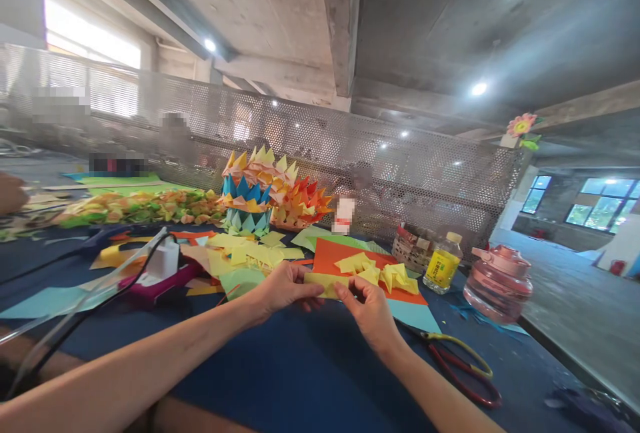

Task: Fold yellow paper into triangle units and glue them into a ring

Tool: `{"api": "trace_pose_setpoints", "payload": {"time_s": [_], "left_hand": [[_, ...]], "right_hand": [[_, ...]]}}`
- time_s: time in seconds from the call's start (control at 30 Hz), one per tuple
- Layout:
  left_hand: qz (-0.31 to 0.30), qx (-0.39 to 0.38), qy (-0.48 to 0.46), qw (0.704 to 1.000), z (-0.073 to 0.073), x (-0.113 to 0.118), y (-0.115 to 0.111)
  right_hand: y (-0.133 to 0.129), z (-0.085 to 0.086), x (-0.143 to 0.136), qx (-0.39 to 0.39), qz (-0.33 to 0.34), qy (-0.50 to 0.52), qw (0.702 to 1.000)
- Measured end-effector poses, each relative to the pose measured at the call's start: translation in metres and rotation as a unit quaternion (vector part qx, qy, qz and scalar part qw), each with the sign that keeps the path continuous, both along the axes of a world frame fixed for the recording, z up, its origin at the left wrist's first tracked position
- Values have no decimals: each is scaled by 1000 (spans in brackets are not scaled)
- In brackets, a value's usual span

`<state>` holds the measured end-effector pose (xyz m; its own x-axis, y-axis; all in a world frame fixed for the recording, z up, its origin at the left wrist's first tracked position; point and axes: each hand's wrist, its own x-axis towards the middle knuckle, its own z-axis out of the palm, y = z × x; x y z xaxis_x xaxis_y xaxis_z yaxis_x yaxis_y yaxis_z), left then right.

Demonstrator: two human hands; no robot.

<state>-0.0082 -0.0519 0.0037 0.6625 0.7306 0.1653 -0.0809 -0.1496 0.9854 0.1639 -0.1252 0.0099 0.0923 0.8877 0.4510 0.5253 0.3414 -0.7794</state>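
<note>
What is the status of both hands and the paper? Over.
Left hand, right hand: fingers pinching opposite ends of yellow rectangular paper strip. Possible obstacle: scissors with red and yellow handles, beside right forearm.

On the dark blue table [260, 366] we see an orange sheet [330, 256], yellow folded papers [397, 278] upon it, scissors [463, 366], and a pink jug [499, 284].

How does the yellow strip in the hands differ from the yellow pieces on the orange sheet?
The yellow strip is a narrow band; the yellow pieces are folded into pointed shapes.
The strip is pinched between left hand and right hand; the pieces lie on the orange sheet.
Both look like yellow paper.
</note>
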Motion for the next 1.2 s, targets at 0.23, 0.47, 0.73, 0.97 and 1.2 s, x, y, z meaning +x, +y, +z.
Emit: {"api": "trace_pose_setpoints", "payload": {"time_s": [0.23, 0.47, 0.73, 0.97, 1.2], "left_hand": [[-22, 33, -10, 999, 0, 0, -1], [-41, 1, -24, 999, 3, 0, -4], [-69, -60, 13, 996, 4, -5, -3], [-45, 16, 36, 998, 2, 0, 3], [-21, 23, 93, 995, 0, -2, 6]], "right_hand": [[-1, 0, -2, -57, 55, 24, 997], [-3, -1, -5, -68, 101, 33, 992], [-4, 0, -4, -39, 37, -21, 998], [-1, 0, -1, -50, 30, -41, 997], [5, -4, 7, -63, 36, -32, 997]]}}
